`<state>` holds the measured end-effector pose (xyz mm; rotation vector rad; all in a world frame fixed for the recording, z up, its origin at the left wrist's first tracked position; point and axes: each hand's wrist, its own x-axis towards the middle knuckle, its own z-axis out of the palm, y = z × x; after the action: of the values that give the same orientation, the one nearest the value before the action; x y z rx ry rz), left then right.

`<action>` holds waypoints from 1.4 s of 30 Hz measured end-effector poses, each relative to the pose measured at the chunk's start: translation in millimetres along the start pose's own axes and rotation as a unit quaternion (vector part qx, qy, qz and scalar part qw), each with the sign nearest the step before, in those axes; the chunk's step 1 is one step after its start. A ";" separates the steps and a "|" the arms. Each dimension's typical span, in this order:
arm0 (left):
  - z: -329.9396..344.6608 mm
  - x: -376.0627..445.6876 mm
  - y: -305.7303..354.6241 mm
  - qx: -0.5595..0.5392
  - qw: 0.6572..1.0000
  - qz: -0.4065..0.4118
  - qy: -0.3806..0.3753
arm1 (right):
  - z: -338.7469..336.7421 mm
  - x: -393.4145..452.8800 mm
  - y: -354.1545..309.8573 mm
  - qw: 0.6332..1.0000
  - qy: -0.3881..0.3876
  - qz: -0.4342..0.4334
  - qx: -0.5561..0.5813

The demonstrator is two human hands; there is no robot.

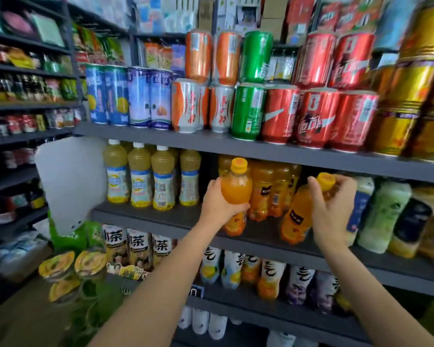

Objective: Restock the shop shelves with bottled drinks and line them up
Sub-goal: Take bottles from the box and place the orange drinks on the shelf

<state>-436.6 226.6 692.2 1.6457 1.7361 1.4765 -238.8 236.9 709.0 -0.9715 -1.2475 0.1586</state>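
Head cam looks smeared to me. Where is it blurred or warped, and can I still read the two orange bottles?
Head view: motion blur smears the gold cans at right and the side shelves at left; wide-angle bending tilts the red cans; glare streaks their sides. Centre is sharper: left hand grips one orange bottle, right hand the tilted orange bottle.

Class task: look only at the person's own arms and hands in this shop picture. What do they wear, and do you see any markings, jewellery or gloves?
Both forearms are bare as far as the picture shows; no sleeve enters the view. The left hand and right hand wear no gloves. No watch, bracelet, ring or marking shows on either wrist or hand.
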 end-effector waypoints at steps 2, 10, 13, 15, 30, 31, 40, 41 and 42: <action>13.0 7.1 0.9 0.009 1.000 -0.003 -0.005 | 4.1 5.1 13.9 1.000 -0.003 0.001 -0.012; 39.8 28.9 -5.8 -0.036 0.998 -0.054 -0.007 | 36.9 26.5 45.7 0.986 -0.146 0.051 -0.057; 41.7 37.7 -17.1 -0.014 0.997 -0.057 -0.045 | 33.3 4.4 73.4 0.975 -0.192 0.107 -0.023; 46.5 38.1 -29.5 0.037 0.995 -0.051 -0.073 | 34.2 -4.1 87.2 0.973 -0.187 0.131 -0.020; 55.4 -8.3 -61.0 -0.009 0.997 -0.034 0.062 | 58.3 -24.8 83.8 0.991 -0.068 0.042 -0.107; 43.5 -23.5 -68.7 -0.023 0.994 -0.038 0.101 | 55.8 -43.2 71.0 0.993 -0.072 -0.011 -0.091; -106.1 -274.2 -262.6 0.100 0.889 -0.417 0.160 | 100.4 -309.1 15.3 0.727 -0.669 -0.117 -0.098; -124.6 -311.6 -284.9 0.113 0.862 -0.482 0.112 | 104.3 -344.0 18.8 0.673 -0.724 -0.105 -0.109; -143.2 -349.5 -300.8 0.116 0.835 -0.533 0.069 | 105.9 -378.9 21.3 0.620 -0.770 -0.093 -0.118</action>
<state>-613.8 -80.7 364.7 0.3749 2.3523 0.8314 -457.5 83.1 419.6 -0.7963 -3.0202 0.8022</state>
